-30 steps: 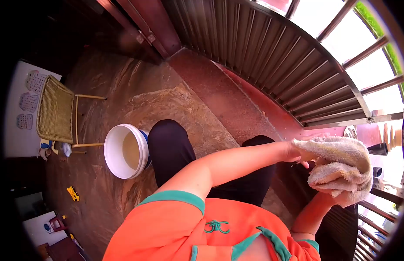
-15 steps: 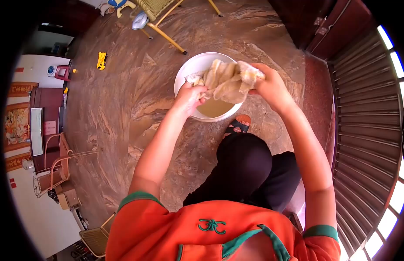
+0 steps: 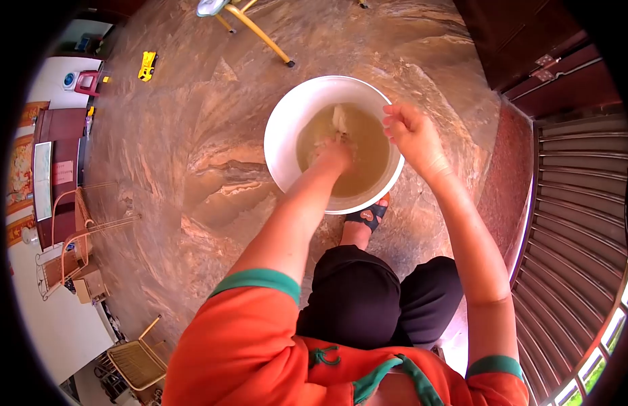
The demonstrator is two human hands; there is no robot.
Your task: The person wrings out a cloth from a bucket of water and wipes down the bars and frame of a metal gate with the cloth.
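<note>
A white bucket (image 3: 281,145) holds cloudy yellowish-brown water (image 3: 371,152). My left hand (image 3: 335,154) reaches down into it, its fingers partly under the surface. A pale cloth (image 3: 340,120) pokes up just past those fingers, and the rest of it is hidden in the murky water. The left hand appears closed on the cloth. At the bucket's right rim is my right hand (image 3: 410,132), fingers loosely curled and a little apart, with nothing visible in them. Whether it touches the rim I cannot tell.
My sandalled foot (image 3: 367,215) is close to the bucket's near side. A yellow chair leg (image 3: 260,37) stands beyond the bucket. A yellow toy truck (image 3: 147,66) lies on the marbled floor (image 3: 212,135) at the far left. Metal bars (image 3: 578,210) run along the right.
The cloth was stretched between both hands above the bucket; now it is mostly under the water with my left hand. My right hand has let go of it and is at the rim.
</note>
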